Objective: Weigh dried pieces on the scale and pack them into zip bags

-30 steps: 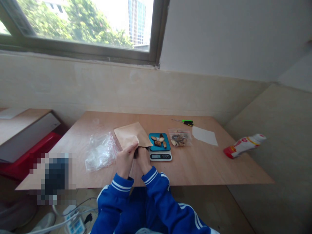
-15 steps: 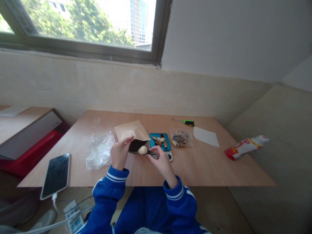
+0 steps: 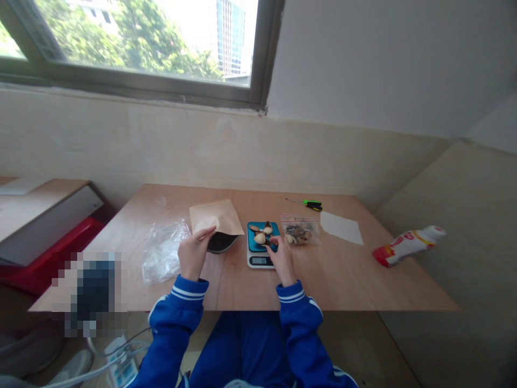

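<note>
My left hand is closed on the edge of a brown kraft paper pouch, whose dark mouth gapes toward me. Over the blue plate of a small kitchen scale, my right hand pinches what looks like a mushroom with a pale round cap and a dark stem. Several brown and pale mushroom pieces lie on the plate around it. Whether the held piece touches the plate, I cannot tell. The scale's display is too small to read.
Right of the scale lies a clear zip bag of similar pieces. Behind are screwdrivers and white paper. A red-and-white bottle is at right. Crumpled clear plastic and a blurred dark device are at left.
My right hand has carried the mushroom from the pouch's mouth rightward to over the scale plate. My left hand has shifted slightly left, still holding the pouch.
</note>
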Demonstrator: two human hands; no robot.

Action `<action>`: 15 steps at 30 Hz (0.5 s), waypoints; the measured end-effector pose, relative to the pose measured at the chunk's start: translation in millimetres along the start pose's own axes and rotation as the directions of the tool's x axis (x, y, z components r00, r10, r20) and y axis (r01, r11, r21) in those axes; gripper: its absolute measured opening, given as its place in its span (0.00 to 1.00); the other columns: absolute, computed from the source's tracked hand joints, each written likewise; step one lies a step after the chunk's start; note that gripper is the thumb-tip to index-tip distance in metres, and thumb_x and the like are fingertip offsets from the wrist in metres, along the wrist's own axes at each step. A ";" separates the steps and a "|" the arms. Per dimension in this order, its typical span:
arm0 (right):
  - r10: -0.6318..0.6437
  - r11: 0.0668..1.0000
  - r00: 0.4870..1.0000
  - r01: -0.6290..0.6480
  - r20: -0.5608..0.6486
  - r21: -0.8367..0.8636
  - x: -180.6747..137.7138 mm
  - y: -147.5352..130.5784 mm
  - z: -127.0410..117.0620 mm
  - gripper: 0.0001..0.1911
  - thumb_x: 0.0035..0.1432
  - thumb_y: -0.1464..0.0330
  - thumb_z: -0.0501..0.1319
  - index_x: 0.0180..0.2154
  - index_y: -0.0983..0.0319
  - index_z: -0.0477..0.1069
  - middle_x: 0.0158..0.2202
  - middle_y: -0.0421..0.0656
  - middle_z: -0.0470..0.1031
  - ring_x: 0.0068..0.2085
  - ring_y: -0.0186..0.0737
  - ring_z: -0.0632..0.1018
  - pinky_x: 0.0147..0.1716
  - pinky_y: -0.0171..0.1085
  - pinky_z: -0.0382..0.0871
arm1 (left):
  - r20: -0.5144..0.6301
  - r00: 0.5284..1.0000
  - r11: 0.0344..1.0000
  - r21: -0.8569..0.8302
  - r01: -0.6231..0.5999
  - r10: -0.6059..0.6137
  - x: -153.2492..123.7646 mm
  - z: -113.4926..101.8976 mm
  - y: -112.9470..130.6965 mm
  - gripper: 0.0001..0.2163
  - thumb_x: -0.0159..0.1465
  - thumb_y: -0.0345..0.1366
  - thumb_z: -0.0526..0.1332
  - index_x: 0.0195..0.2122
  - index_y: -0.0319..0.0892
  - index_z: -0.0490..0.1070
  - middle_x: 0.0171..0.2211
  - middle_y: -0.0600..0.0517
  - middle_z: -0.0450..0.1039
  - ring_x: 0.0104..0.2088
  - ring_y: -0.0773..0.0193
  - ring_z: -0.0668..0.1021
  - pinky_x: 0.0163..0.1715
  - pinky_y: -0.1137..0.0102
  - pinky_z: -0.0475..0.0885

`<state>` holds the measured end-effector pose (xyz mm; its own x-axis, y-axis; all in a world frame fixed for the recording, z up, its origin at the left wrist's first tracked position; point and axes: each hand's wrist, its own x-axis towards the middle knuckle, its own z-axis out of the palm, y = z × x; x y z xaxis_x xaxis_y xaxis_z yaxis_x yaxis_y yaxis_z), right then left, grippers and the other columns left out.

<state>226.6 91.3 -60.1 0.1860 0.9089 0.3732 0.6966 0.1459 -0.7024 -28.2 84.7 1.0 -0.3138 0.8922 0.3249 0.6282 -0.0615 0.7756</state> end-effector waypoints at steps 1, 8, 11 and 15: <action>-0.019 1.000 1.000 0.018 -0.017 -0.011 -1.9 -1.6 -3.7 0.11 0.50 0.71 0.59 0.38 0.63 0.68 0.39 0.49 0.70 0.42 0.46 0.73 0.45 0.45 0.68 | 0.000 1.000 1.000 -0.004 -0.002 0.002 -0.1 -0.6 -0.6 0.09 0.59 0.41 0.61 0.38 0.52 0.78 0.35 0.57 0.80 0.38 0.61 0.81 0.34 0.71 0.72; 0.013 1.000 0.999 -0.012 -0.044 0.019 -48.1 4.1 -39.2 0.12 0.60 0.65 0.52 0.41 0.62 0.70 0.36 0.46 0.70 0.32 0.39 0.71 0.37 0.40 0.69 | 0.040 0.999 1.000 -0.017 -0.004 0.005 -4.2 2.3 -9.1 0.09 0.60 0.41 0.60 0.39 0.51 0.78 0.36 0.56 0.80 0.38 0.60 0.81 0.35 0.70 0.73; 0.069 0.998 0.997 -0.069 -0.015 0.015 -75.9 20.6 -50.6 0.12 0.60 0.65 0.51 0.37 0.62 0.71 0.33 0.44 0.70 0.27 0.37 0.69 0.31 0.38 0.68 | 0.081 0.997 1.000 0.020 -0.004 0.002 -4.9 5.5 -14.3 0.10 0.60 0.41 0.60 0.40 0.51 0.78 0.36 0.56 0.80 0.38 0.59 0.81 0.34 0.70 0.73; 0.148 0.989 0.989 -0.148 -0.014 -0.013 -100.3 39.8 -62.3 0.14 0.59 0.65 0.50 0.38 0.63 0.72 0.32 0.44 0.68 0.27 0.38 0.70 0.30 0.38 0.68 | 0.144 0.989 0.988 0.156 0.000 -0.022 -2.7 10.7 -24.4 0.11 0.61 0.42 0.58 0.41 0.51 0.77 0.36 0.55 0.80 0.37 0.57 0.80 0.33 0.68 0.72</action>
<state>278.9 -18.3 -87.8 0.2966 0.9148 0.2740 0.6704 0.0048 -0.7420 -35.1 88.5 -24.5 -0.2220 0.9485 0.2261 0.7317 0.0088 0.6816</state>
